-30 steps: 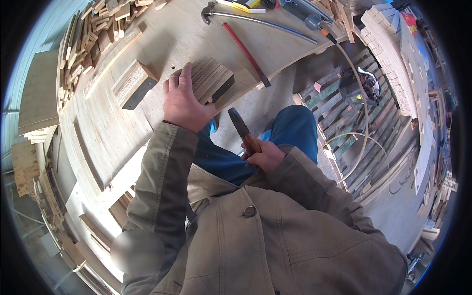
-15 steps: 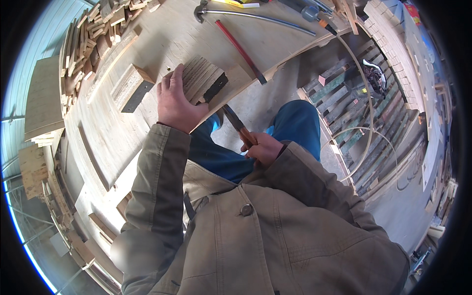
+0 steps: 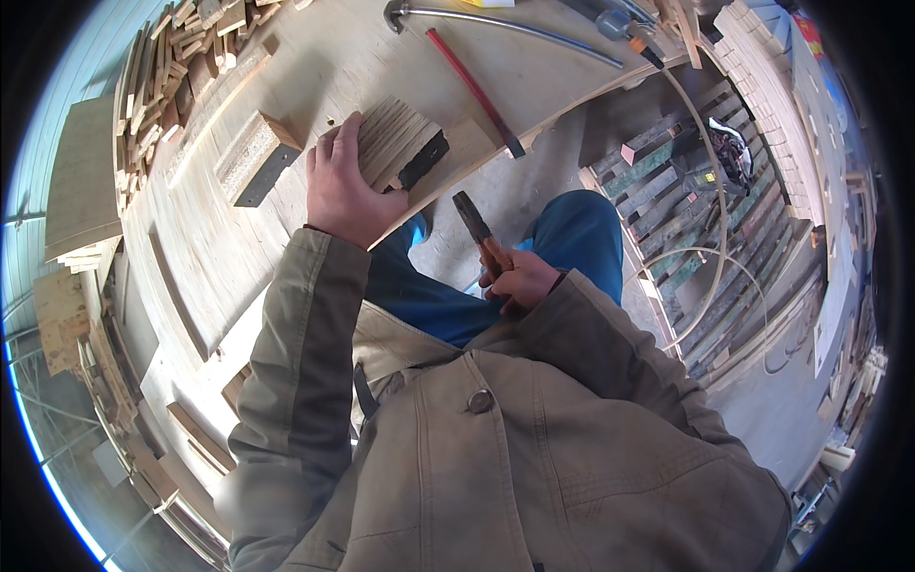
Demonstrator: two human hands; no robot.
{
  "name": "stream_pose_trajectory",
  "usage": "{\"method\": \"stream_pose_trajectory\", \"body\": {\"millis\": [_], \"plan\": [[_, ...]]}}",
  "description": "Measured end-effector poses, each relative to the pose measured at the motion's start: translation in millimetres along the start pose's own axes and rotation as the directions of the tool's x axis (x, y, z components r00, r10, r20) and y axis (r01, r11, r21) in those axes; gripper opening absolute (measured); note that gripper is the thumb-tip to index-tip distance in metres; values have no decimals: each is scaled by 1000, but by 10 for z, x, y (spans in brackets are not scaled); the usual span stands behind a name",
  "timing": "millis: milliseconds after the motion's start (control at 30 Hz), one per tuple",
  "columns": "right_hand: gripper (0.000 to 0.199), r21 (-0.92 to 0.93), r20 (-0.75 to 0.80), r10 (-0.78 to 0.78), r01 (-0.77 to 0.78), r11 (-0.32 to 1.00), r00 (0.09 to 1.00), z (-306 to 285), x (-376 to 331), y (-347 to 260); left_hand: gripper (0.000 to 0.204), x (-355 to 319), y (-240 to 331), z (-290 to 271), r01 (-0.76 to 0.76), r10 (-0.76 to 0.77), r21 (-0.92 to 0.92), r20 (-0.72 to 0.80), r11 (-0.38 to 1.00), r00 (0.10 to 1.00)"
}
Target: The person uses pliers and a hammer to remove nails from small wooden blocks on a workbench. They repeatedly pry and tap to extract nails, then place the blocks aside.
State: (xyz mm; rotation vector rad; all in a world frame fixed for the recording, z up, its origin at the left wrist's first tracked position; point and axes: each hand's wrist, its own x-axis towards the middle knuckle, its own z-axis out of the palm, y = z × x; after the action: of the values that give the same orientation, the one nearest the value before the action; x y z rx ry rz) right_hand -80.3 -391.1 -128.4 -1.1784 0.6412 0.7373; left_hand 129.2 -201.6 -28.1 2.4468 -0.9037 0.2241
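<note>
My left hand grips a layered wooden block near the edge of the plywood bench, fingers over its left side and thumb at its near corner. The block's near end is partly black. In my right hand is a hand tool with a dark flat metal end and an orange-brown handle, closed in my fingers above my lap. Its tip points up toward the bench, apart from the block; its exact kind is unclear. A second wooden block, also black on one face, lies left of my left hand.
A red bar and a metal-shafted hammer lie on the bench. Scrap wood is piled at the far left. A power tool trails a hose over a slatted pallet at right.
The tool in my right hand has drawn away from the block's near edge, rightward, and its tip now stands free. My left hand stays on the block.
</note>
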Motion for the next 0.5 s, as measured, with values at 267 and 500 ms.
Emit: {"method": "stream_pose_trajectory", "body": {"millis": [267, 500], "plan": [[38, 416, -14, 79, -66, 907, 997, -286, 75, 57, 89, 14, 6, -16, -5, 5, 14, 16, 1000, 1000], [35, 481, -84, 55, -8, 877, 995, -417, 241, 122, 93, 22, 54, -57, 47, -47, 10, 55, 999, 997]]}}
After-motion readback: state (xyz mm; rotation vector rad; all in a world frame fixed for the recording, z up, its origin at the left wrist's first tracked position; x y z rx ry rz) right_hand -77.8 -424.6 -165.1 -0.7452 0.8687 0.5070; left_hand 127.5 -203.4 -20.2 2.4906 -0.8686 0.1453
